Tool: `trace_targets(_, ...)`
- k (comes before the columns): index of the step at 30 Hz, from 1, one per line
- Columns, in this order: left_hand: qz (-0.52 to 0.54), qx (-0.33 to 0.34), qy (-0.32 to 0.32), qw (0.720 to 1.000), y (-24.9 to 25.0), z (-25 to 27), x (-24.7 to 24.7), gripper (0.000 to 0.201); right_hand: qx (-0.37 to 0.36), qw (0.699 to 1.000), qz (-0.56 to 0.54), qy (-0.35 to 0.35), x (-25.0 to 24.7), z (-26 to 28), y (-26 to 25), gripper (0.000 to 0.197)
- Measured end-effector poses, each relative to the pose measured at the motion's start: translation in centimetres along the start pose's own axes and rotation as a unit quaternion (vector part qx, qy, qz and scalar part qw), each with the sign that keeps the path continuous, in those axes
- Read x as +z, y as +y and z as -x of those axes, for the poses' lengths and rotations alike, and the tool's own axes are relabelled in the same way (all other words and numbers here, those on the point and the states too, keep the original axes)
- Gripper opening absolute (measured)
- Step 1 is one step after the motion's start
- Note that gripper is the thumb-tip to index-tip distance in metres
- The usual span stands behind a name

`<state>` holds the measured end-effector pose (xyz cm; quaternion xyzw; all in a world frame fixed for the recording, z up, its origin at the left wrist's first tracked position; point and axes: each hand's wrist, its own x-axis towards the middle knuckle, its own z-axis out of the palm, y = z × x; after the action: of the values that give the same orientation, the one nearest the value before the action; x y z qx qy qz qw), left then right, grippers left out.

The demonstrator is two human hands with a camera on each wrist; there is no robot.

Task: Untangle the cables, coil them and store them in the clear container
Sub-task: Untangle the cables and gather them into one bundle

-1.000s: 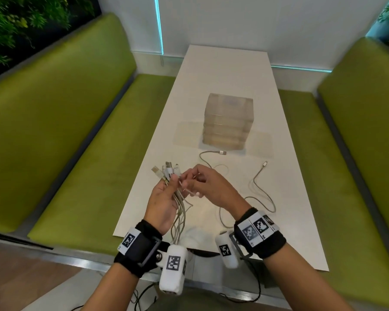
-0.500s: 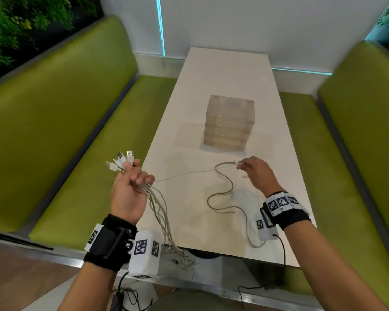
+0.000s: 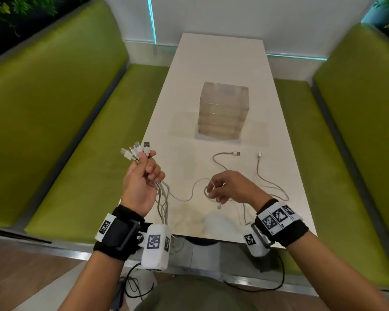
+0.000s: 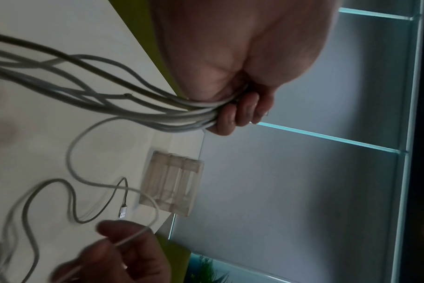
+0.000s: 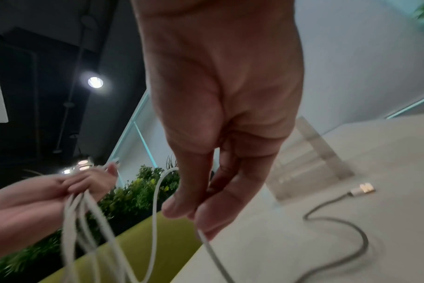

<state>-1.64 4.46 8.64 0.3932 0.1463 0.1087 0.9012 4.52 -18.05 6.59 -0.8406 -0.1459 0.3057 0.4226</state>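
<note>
My left hand [image 3: 148,170] is raised beside the table's left edge and grips a bundle of white cables [image 3: 163,198]; their plugs [image 3: 136,151] stick up above the fist. The left wrist view shows the fingers [image 4: 237,113] curled round the bundle [image 4: 109,95]. My right hand [image 3: 211,191] hovers over the near part of the table and pinches a thin white cable [image 3: 189,194] that runs over to the bundle. In the right wrist view, its thumb and fingers [image 5: 182,208] hold this cable [image 5: 155,201]. A grey braided cable [image 3: 220,167] lies loose on the table. The clear container [image 3: 224,111] stands mid-table.
The white table [image 3: 222,55] is long and narrow, with green benches [image 3: 61,122] on both sides. The grey cable's USB plug [image 3: 235,153] and its other end [image 3: 259,154] lie just in front of the container. Bundle cables hang over the table's near edge.
My right hand has let go of the grey cable's plug near the container and drawn back toward me, now pinching the thin white cable. The left hand with the bundle has moved right.
</note>
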Motion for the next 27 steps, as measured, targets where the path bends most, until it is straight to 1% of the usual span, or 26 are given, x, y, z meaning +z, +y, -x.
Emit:
trace_targets(5, -0.016, -0.006, -0.009, 1.000, -0.4, 0.2, 0.4, 0.026, 0.039, 0.992, -0.032, -0.119, 4.5, 1.1, 2.2, 0.007)
trace_targets(7, -0.019, -0.011, -0.009, 1.000, -0.4, 0.2, 0.4, 0.026, 0.049, 0.989, -0.034, -0.136, 6.1, 1.7, 3.2, 0.006)
trace_targets(10, -0.022, -0.015, -0.010, 1.000, -0.4, 0.3, 0.2, 0.026, 0.070, 0.989, -0.027, -0.128, 7.8, 2.1, 4.5, 0.009)
trace_targets(11, -0.024, -0.016, -0.011, 1.000, -0.4, 0.3, 0.2, 0.026, 0.075, 0.989, -0.008, -0.125, 8.1, 2.1, 5.0, 0.014)
trace_targets(12, -0.026, -0.018, -0.012, 0.999, -0.5, 0.4, 0.1, 0.026, 0.078, 0.989, 0.020, -0.122, 8.2, 2.1, 5.2, 0.024)
trace_targets(14, -0.030, -0.024, -0.014, 0.999, -0.7, 0.5, 0.1, 0.027, 0.074, 0.987, 0.091, -0.112, 7.7, 2.1, 5.4, 0.047)
trace_targets(15, -0.032, -0.027, -0.015, 0.999, -0.8, 0.6, 0.1, 0.028, 0.066, 0.986, 0.108, -0.104, 7.3, 2.2, 5.3, 0.058)
trace_targets(17, -0.035, -0.034, -0.016, 0.999, -1.1, 0.8, 0.2, 0.027, 0.035, 0.990, 0.092, -0.101, 6.5, 2.4, 4.8, 0.079)
trace_targets(18, -0.035, -0.038, -0.017, 0.999, -1.3, 0.9, 0.3, 0.027, 0.012, 0.992, 0.074, -0.102, 6.4, 2.6, 4.4, 0.084)
trace_targets(19, -0.035, -0.043, -0.019, 0.998, -1.5, 1.0, 0.4, 0.027, -0.011, 0.993, 0.056, -0.105, 6.5, 2.7, 4.0, 0.083)
trace_targets(21, -0.037, -0.056, -0.027, 0.997, -1.8, 1.2, 0.8, 0.027, -0.057, 0.991, 0.032, -0.120, 7.1, 2.9, 2.8, 0.073)
trace_targets(23, -0.045, -0.070, -0.034, 0.996, -2.3, 1.4, 1.0, 0.027, -0.091, 0.981, 0.039, -0.165, 8.0, 3.2, 1.7, 0.060)
trace_targets(25, -0.053, -0.081, -0.040, 0.994, -2.6, 1.7, 1.0, 0.028, -0.103, 0.970, 0.072, -0.208, 8.4, 3.5, 1.4, 0.048)
trace_targets(26, -0.055, -0.085, -0.041, 0.994, -2.8, 1.8, 0.9, 0.028, -0.101, 0.969, 0.090, -0.206, 8.1, 3.4, 1.6, 0.042)
trace_targets(27, -0.056, -0.088, -0.041, 0.994, -2.9, 1.8, 0.7, 0.027, -0.094, 0.975, 0.092, -0.180, 7.4, 3.1, 1.9, 0.036)
